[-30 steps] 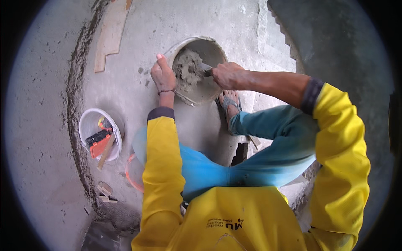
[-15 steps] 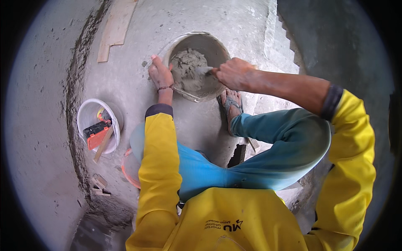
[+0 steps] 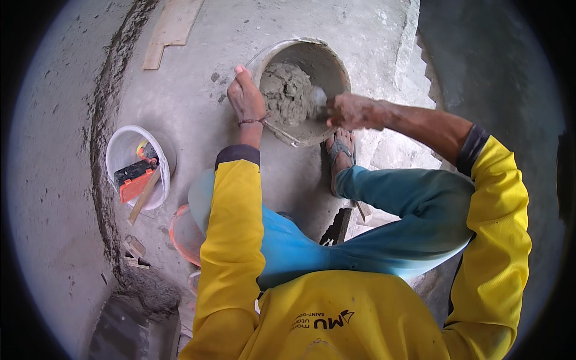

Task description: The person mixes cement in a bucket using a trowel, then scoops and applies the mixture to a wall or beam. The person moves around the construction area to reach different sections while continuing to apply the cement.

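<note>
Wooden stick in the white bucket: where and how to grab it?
Probably pinch its projecting end across the width, coming from the person's side: there the wooden stick juts past the rim of the white bucket, while its other end, inside, looks crowded by an orange item.

mortar [image 3: 285, 93] in bucket [image 3: 331, 63] | plank [image 3: 173, 27] left of bucket | pail [image 3: 128, 144] left, nearer person [image 3: 348, 294] | case [image 3: 135, 186] in pail

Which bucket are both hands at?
The grey one, with mix inside: left hand at its rim, right hand at its opposite edge. The white bucket, holding an orange case, and the orange-rimmed one sit away from both hands.
</note>
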`<state>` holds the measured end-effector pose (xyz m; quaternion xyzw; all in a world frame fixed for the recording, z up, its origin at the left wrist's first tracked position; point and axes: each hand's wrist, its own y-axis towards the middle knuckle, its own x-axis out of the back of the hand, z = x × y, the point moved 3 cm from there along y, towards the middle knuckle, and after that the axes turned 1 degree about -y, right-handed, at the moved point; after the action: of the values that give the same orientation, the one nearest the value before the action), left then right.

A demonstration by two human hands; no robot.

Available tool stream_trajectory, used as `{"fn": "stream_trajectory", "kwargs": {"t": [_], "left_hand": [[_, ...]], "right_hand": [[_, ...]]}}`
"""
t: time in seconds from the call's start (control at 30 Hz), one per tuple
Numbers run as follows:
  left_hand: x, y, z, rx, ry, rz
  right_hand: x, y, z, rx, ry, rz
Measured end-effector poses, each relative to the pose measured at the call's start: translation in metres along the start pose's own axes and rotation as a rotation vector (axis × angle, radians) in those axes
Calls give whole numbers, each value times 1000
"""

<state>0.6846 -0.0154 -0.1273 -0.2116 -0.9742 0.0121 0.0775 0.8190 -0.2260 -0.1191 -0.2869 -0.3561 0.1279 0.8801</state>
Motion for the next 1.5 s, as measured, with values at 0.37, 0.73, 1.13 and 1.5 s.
{"fn": "stream_trajectory", "kwargs": {"t": [0.37,0.73,1.13,1.5], "left_hand": [[1,-7,-12,23,1,-7],[-6,-1,11,290,-342,-82],[-16,-15,-28,42,169,82],[-24,-23,-43,-52,245,196]], "right_hand": [[40,-42,60,-440,518,177],[61,1,88,-269,-1161,56],[50,-19,62,-252,-1025,26],[81,10,74,-371,-1295,110]]}}
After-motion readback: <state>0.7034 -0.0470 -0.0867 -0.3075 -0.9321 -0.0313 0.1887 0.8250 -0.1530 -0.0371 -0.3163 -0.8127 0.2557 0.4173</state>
